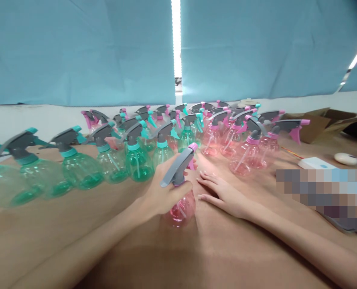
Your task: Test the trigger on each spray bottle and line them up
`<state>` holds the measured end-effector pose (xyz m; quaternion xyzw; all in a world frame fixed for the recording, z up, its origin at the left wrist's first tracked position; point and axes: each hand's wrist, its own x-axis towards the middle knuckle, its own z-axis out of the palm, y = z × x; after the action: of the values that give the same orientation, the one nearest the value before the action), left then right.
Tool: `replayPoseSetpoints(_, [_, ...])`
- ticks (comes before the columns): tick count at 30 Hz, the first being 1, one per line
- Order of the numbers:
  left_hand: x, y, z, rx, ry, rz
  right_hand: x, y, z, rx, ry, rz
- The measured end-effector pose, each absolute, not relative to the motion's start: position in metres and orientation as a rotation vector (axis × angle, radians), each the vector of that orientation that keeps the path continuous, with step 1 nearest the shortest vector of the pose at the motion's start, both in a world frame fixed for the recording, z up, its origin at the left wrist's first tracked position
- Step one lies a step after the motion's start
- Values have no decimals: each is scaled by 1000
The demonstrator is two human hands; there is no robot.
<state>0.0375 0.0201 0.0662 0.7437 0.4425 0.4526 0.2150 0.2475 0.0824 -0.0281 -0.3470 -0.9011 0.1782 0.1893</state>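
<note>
In the middle of the head view, a pink see-through spray bottle [181,208] with a grey and pink trigger top stands upright on the brown table [130,257]. My left hand [163,188] is wrapped round its neck, just under the trigger head. Right of the bottle, my right hand [219,190] rests flat on the table, fingers stretched out and holding nothing. Beyond the left hand, a green spray bottle [139,164] with a turquoise collar stands in a row of similar ones. A pink spray bottle [244,160] stands beyond the right hand.
Several more spray bottles, green and pink, crowd the back of the table. At right lie a white box [317,163], a pale computer mouse [346,159] and an opened cardboard box [319,124]. A blurred-out patch covers something dark there. Blue sheeting [85,52] hangs behind.
</note>
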Motion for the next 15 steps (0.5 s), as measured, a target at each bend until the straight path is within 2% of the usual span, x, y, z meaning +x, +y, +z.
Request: replayPoseSetpoints(15, [37, 18, 69, 2188, 1309, 1234, 247, 83, -28, -989, -2562, 498])
